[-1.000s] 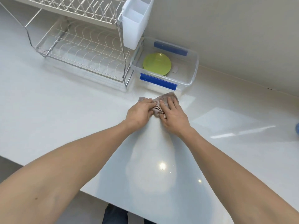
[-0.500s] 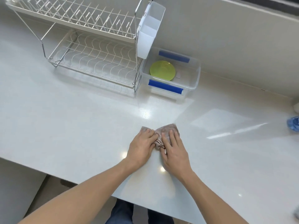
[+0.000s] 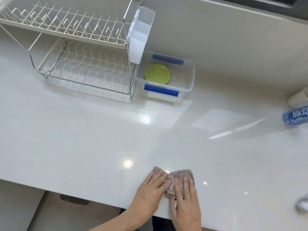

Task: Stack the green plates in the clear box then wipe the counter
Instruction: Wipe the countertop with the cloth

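Clearly both hands were flat and pressing down on the cloth, the left hand on its left half and the right hand on its right, near the front edge of the counter. Far back by the wall, the green plates sat stacked in the clear box beside the empty dish rack, so that step looked done. Wiping seemed underway, with how much counter remained impossible to tell.

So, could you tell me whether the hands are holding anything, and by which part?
Both hands, left hand and right hand, press flat on the cloth, covering its near part; nothing is gripped or lifted.
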